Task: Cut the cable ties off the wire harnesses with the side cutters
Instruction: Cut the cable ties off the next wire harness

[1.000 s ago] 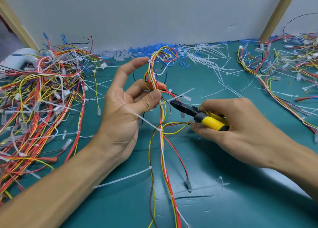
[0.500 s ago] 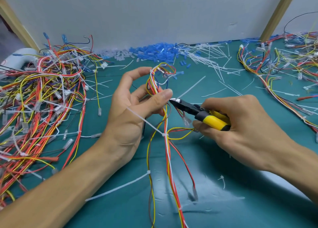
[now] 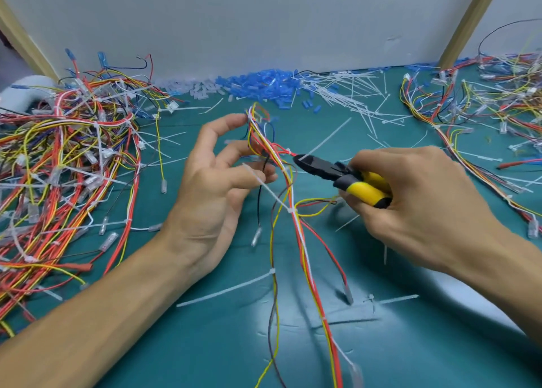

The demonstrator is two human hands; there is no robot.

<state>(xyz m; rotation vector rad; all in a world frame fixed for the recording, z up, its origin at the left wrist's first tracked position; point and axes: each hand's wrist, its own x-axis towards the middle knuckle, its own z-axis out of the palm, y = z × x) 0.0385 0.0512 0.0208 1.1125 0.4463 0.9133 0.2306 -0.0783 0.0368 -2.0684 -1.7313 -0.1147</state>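
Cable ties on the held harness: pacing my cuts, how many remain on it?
4 cable ties show on the harness: one at the side cutters, one below where the wires branch, one lower left with a long tail, one lowest. Others may hide behind the left hand.

A teal surface (image 3: 205,343) carries a left harness heap (image 3: 67,176), a right harness heap (image 3: 484,109), blue plastic sleeves (image 3: 258,85) along its back edge, and loose white cable ties (image 3: 346,91).

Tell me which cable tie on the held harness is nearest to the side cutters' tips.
The top cable tie, its tail pointing up and right from the side cutters; the others sit lower down the harness.
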